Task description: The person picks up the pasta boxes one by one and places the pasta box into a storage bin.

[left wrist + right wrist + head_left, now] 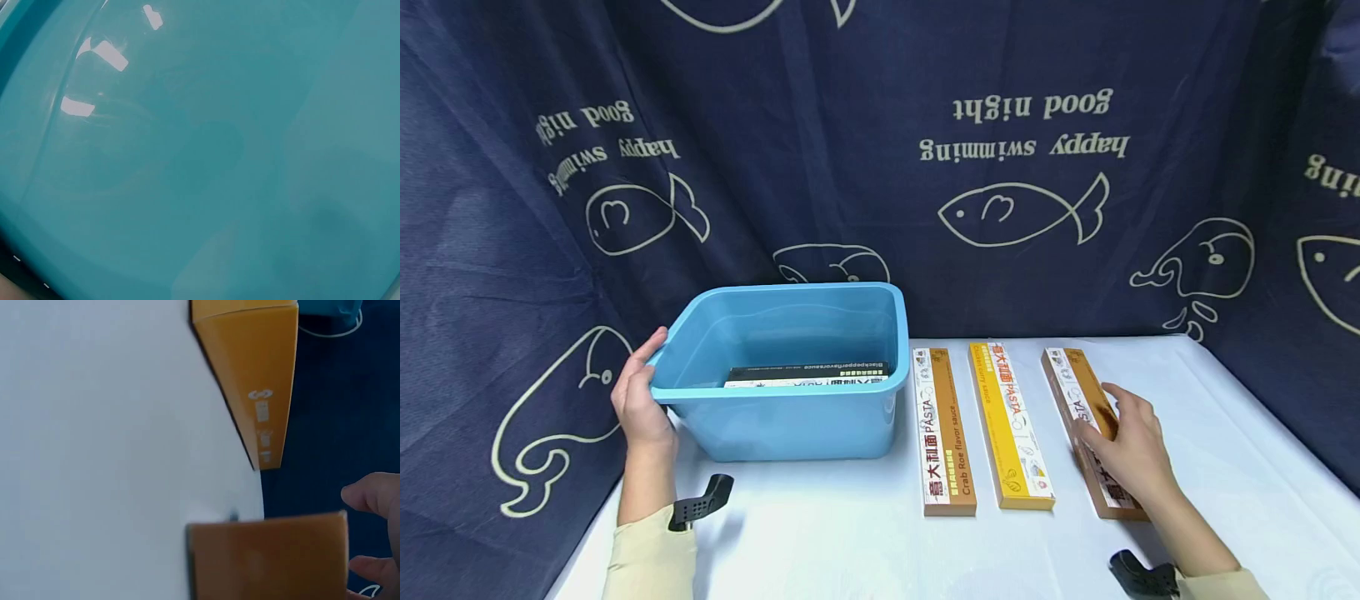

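Apparently, pickup: the spread right hand (1131,442) straddles the pasta box (1078,396) beneath; closure seems required. Left hand (643,402) touches the bin (782,429), grip unclear.

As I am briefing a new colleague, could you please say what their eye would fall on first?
Probably the blue tub on the left of the white table, with the left hand at its rim and a dark box inside. Next, right of the tub, three pasta boxes, with the right hand over the rightmost.

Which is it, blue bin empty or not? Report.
Not empty: in the head view, a pasta box shows inside the blue bin, beyond its near rim. Cannot tell how full; the bottom is hidden.
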The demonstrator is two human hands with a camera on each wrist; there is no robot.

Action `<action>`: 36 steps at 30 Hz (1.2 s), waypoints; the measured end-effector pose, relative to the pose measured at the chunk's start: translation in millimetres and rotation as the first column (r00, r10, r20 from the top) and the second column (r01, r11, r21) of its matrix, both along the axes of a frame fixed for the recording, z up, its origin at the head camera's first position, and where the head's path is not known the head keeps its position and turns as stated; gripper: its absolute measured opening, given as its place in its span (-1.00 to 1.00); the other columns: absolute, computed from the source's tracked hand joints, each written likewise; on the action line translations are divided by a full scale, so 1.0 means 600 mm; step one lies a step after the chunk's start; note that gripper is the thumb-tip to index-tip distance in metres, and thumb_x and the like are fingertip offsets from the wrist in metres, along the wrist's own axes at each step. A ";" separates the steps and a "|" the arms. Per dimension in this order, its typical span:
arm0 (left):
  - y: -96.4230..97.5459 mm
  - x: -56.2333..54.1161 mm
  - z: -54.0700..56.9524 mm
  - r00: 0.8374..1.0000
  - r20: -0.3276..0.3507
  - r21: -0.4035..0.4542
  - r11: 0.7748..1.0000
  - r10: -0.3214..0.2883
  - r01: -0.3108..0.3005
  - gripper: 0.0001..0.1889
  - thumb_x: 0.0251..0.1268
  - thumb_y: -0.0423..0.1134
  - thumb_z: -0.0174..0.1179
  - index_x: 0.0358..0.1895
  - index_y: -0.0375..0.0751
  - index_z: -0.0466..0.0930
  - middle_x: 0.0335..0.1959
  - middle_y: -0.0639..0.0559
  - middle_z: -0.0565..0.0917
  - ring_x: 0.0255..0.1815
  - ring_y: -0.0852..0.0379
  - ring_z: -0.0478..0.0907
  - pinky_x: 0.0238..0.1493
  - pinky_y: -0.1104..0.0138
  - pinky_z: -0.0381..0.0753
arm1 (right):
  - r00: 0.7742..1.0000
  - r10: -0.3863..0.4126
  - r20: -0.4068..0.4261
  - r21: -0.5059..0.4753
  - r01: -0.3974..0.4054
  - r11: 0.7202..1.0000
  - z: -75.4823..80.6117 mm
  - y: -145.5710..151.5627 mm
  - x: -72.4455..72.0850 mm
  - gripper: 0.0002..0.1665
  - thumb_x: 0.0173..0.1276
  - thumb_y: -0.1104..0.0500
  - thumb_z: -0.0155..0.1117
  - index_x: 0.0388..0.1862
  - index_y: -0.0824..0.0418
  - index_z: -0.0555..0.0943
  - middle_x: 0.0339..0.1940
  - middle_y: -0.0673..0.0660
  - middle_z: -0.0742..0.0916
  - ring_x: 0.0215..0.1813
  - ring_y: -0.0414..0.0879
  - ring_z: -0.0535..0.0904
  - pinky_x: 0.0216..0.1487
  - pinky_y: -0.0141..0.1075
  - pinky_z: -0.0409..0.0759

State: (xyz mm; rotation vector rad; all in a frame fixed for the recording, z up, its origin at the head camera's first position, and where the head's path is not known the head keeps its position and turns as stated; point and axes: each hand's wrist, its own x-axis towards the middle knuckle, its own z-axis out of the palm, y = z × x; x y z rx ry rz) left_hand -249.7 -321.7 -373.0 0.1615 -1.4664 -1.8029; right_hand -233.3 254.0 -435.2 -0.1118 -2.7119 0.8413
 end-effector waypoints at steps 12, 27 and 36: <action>0.001 0.000 0.001 1.000 0.004 -0.003 1.000 0.009 -0.009 -0.50 0.36 -0.36 -0.23 0.19 -0.20 0.65 0.23 0.14 0.67 0.33 0.13 0.47 0.23 0.31 0.25 | 0.997 -0.041 0.066 0.034 0.039 0.999 -0.020 0.016 0.015 0.11 0.28 -0.08 0.35 0.49 0.56 0.05 0.22 0.65 0.33 0.11 0.43 0.37 -0.01 0.28 0.42; 0.003 0.002 0.001 1.000 0.007 -0.020 1.000 0.010 -0.010 -0.48 0.35 -0.38 -0.27 0.21 -0.24 0.63 0.25 0.13 0.66 0.36 0.13 0.45 0.27 0.30 0.24 | 0.966 -0.098 0.238 0.148 0.063 0.987 -0.025 0.013 0.020 0.42 0.12 -0.24 0.41 0.51 0.63 -0.13 0.23 0.70 0.36 0.18 0.53 0.38 0.07 0.35 0.44; 0.001 0.001 0.001 1.000 -0.004 -0.013 1.000 0.009 -0.009 -0.49 0.36 -0.37 -0.26 0.21 -0.25 0.63 0.24 0.13 0.67 0.36 0.13 0.45 0.25 0.34 0.26 | 0.969 -0.105 0.222 0.169 0.067 0.983 -0.024 0.010 0.022 0.26 0.18 -0.14 0.36 0.46 0.69 -0.01 0.21 0.68 0.37 0.17 0.52 0.36 0.05 0.32 0.42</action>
